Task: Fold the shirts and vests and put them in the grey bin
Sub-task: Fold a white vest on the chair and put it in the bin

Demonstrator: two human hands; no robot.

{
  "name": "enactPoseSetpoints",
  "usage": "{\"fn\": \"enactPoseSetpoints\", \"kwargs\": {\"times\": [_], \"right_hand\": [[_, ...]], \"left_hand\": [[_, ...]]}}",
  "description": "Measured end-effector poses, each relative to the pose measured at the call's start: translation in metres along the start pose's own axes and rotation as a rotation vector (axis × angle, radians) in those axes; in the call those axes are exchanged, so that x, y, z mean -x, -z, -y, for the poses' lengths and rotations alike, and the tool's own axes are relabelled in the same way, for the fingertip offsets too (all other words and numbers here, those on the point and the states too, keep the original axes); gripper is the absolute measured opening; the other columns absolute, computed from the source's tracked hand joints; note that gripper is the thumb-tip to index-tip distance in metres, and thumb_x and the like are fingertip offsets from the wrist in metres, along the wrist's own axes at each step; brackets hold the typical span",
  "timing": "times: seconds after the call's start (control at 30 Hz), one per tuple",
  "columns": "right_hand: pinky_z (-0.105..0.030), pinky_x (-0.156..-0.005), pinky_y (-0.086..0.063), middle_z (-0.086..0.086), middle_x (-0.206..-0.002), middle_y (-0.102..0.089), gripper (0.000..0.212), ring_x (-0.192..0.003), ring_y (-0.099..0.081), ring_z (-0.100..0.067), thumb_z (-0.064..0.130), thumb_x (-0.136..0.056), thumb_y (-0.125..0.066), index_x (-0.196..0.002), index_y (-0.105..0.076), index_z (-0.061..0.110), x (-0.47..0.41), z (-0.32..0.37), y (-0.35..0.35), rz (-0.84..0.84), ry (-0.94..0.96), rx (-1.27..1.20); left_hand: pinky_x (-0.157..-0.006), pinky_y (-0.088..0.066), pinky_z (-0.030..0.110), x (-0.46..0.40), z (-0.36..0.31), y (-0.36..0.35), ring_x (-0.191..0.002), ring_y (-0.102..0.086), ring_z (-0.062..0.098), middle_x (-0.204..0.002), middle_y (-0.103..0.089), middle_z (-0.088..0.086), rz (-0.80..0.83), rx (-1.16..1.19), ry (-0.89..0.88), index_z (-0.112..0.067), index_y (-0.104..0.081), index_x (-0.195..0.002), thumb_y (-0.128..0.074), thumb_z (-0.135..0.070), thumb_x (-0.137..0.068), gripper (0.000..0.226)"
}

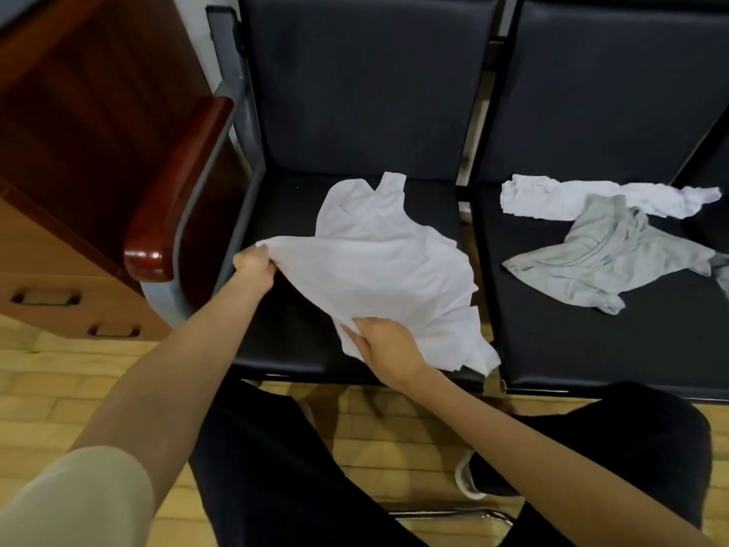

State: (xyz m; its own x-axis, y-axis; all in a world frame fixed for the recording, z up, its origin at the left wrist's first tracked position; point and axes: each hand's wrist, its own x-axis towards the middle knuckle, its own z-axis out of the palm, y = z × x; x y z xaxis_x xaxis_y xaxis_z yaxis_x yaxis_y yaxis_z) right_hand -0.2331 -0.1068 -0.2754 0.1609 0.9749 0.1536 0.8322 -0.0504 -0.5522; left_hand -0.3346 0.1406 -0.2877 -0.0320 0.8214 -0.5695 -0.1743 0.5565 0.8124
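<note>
- A white vest lies spread over the left seat of a row of dark padded chairs, its neck and shoulder straps pointing toward the backrest.
- The left hand grips the vest's left corner, fingers curled round a bunch of cloth, and holds that edge lifted off the cushion (the fabric stretches taut from the fist toward the middle).
- The right hand pinches the near hem of the same vest close to the front edge of the seat; thumb and fingers are closed on the cloth.
- On the right seat lie two more garments: a crumpled white shirt toward the backrest, and a grey shirt in front of it, overlapping its near edge.
- A glossy red-brown armrest stands just left of the left seat, with a wooden cabinet beyond it.
- Below, the person's dark trousers and a pale tiled floor show (one shoe with a white sole is visible between the legs).
</note>
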Motion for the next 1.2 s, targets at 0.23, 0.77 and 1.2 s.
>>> {"fn": "enactPoseSetpoints", "kwargs": {"times": [0.23,0.77,1.2], "right_hand": [[-0.026,-0.071,-0.055,-0.018,-0.096,-0.068,0.025,-0.078,-0.066,-0.020,0.017,-0.101,-0.048,-0.121,-0.059,0.005,-0.025,0.013,-0.001,0.576,-0.429,-0.793],[-0.041,-0.099,-0.042,-0.012,-0.139,-0.042,0.066,-0.126,-0.042,-0.034,-0.008,-0.077,-0.057,-0.138,-0.044,0.014,0.088,-0.160,0.075,0.239,-0.627,0.019],[-0.032,-0.079,-0.045,-0.006,-0.098,-0.049,0.010,-0.092,-0.048,-0.020,0.013,-0.088,-0.064,-0.090,-0.054,0.014,0.089,-0.166,0.058,0.148,-0.487,-0.045]], "left_hand": [[-0.085,-0.050,0.037,0.020,0.038,0.048,-0.103,-0.059,0.025,-0.111,-0.060,0.013,0.079,-0.507,0.002,-0.002,-0.052,-0.130,-0.052,0.001,-0.091,0.040],[-0.072,-0.046,0.031,0.137,0.154,0.063,-0.090,-0.051,0.022,-0.106,-0.053,0.005,0.984,-1.648,-1.266,-0.015,-0.060,-0.100,-0.078,-0.018,-0.063,0.041],[-0.076,-0.050,0.033,0.139,0.182,0.056,-0.083,-0.053,0.025,-0.091,-0.058,0.010,0.852,-1.641,-1.716,-0.006,-0.063,-0.084,-0.076,0.004,-0.066,0.025]]}}
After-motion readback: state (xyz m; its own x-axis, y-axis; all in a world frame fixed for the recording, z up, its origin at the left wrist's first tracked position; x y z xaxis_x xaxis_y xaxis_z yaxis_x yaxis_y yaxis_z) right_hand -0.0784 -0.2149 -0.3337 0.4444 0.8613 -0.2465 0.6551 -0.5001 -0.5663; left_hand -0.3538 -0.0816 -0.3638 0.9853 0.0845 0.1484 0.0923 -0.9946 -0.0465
